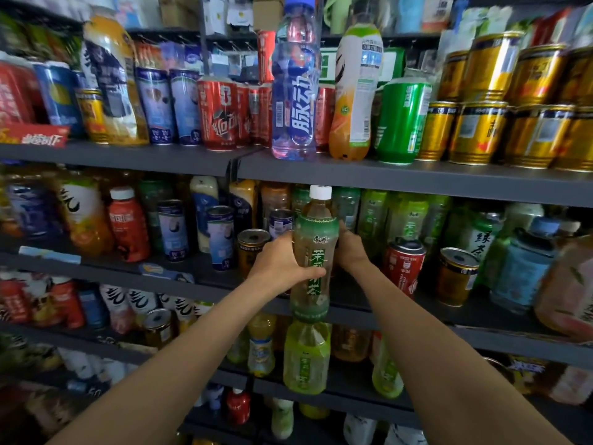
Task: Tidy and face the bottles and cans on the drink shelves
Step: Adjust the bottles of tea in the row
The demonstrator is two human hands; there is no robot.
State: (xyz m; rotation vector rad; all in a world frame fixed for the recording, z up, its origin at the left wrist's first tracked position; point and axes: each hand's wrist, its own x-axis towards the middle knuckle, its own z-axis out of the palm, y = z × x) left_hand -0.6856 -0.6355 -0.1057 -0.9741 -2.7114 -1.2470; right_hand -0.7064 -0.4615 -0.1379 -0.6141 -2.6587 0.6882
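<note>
While both arms are reaching toward the middle shelf (417,301), the left hand (277,263) is wrapping its fingers and thumb round the waist of a tea bottle (313,252), thumb lying across the green label. The right hand (349,248) is sitting behind the bottle on its far side, fingers curling against the plastic; how tightly they are closing I cannot tell, since the bottle is hiding most of them. The bottle is standing upright at the front edge of the middle shelf, label facing out. It is clear ribbed plastic, pinched at the waist, holding pale amber liquid, with a white screw cap (320,191) and a glossy green sleeve.

Just left of the left hand, a gold can (252,252) with a dark pull-tab top is standing near the shelf edge. Right of the right hand, a red can (404,268) and another gold can (455,276) are leaning slightly. Rows of green tea bottles (406,220) are crowding the space behind the hands.

On the top shelf (385,176), a tall blue bottle (296,88) of smooth clear plastic is standing beside an orange bottle (354,94) and a green can (401,118). Stacked gold tins (481,107) are filling the right end, shiny and metallic. Below, a lime bottle (306,356) is standing directly under the held one.
</note>
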